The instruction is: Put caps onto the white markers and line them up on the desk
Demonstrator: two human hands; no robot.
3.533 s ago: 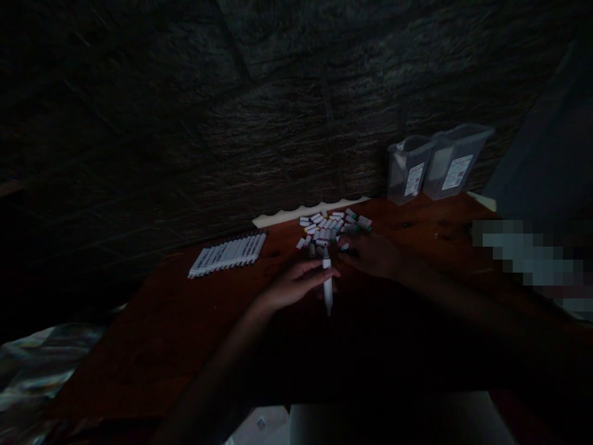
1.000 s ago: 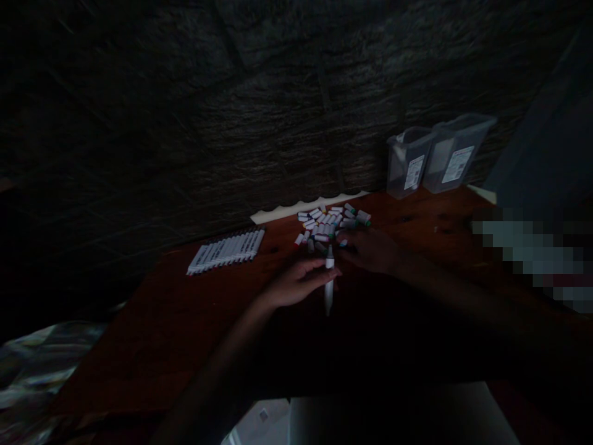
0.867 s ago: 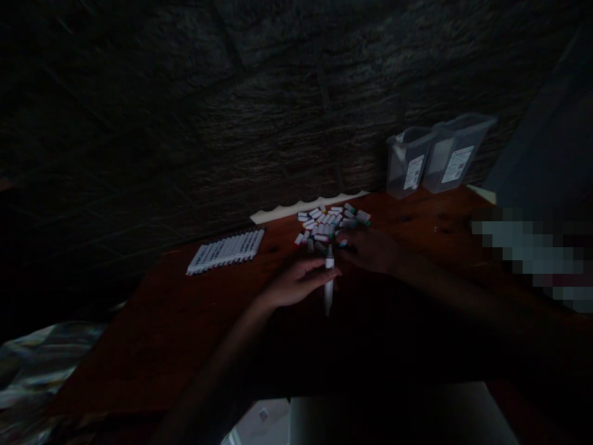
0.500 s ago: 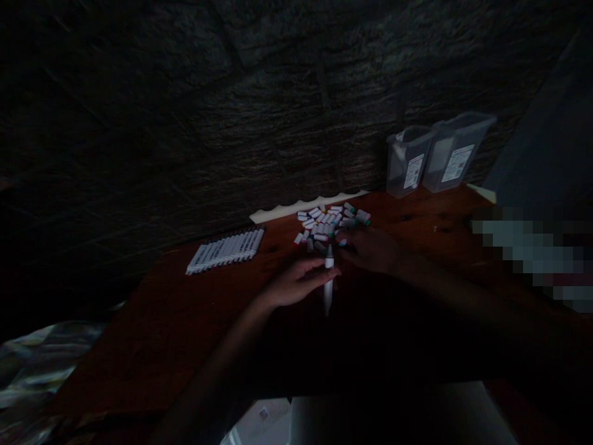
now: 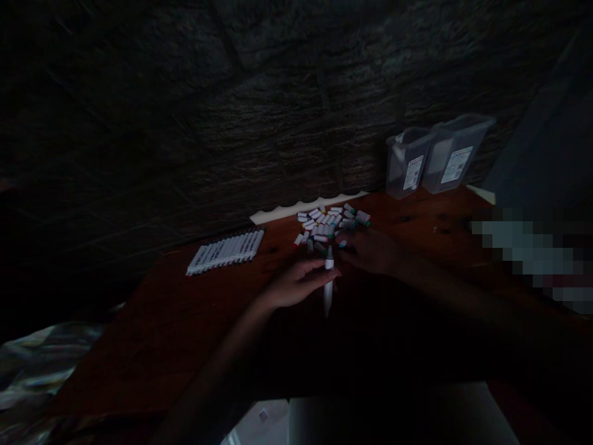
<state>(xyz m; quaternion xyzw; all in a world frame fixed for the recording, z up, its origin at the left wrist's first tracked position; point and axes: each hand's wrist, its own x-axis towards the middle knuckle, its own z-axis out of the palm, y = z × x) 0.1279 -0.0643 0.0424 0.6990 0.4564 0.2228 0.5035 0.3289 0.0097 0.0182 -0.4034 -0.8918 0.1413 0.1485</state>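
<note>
My left hand [image 5: 299, 283] is closed around a white marker [image 5: 328, 290], held upright between thumb and fingers with its narrow uncapped tip pointing up. To its right, my right hand [image 5: 373, 248] is at the near edge of a loose pile of marker caps [image 5: 324, 228]. Its fingers are curled in a pinch at a white cap with a light blue end [image 5: 342, 243]; deep shadow partly hides the grip. The piled caps are white with ends in several colours, among them red, green, yellow and blue.
A row of white markers [image 5: 226, 251] lies side by side on the wooden table [image 5: 162, 327] at left. Two clear plastic containers [image 5: 405, 164] with labels stand at the back right. A pale wavy-edged strip [image 5: 306, 207] runs along the dark wall [image 5: 278, 123].
</note>
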